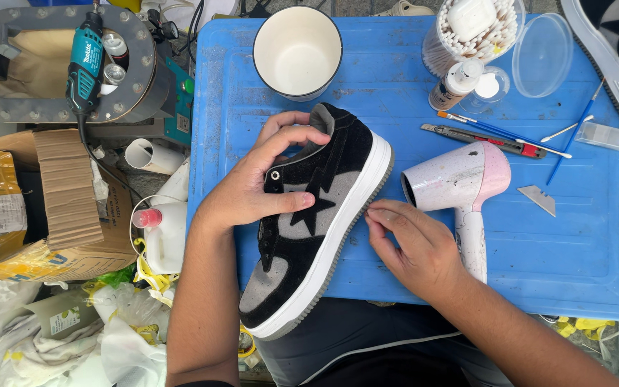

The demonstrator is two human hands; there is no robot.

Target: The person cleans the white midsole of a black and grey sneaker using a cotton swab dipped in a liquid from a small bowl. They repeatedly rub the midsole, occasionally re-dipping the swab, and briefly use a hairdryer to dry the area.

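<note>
A: Where was the shoe (317,215)?

B: On its side at the near edge of the blue desk (582,236). The toe hung off toward the person's lap and the heel pointed at the white cup (297,50). Black and grey suede, white sole facing right.

A: Left hand (259,179)?

B: Clamped on the shoe. Fingers curled over the collar, thumb flat across the side panel by the star patch. It pinned the shoe down.

A: Right hand (413,247)?

B: Fingers bunched together, with the tips touching the sole's edge about halfway along. I couldn't tell whether anything small was pinched between them.

A: So which step?

B: My read was close finger work on the sole edge, pressing or picking at one spot, while the other hand steadied the shoe. No tool was in either hand.

A: What sat nearby?

B: A pink and white dryer (460,179) lay just beside the right hand, nozzle toward the shoe and not touching it. Past it were a knife (481,137), thin brushes (503,132), a loose blade (537,198) and a tub of swabs (474,36), all well apart from the hands.

A: What did a next move call for?

B: My judgement: a firm left grip so the shoe wouldn't roll, and light, exact pressure from the right fingertips, since the edge was narrow. With the toe off the desk, a slack hold could have tipped it. A reach for the dryer would have been short, and the knife sat farther off.
</note>
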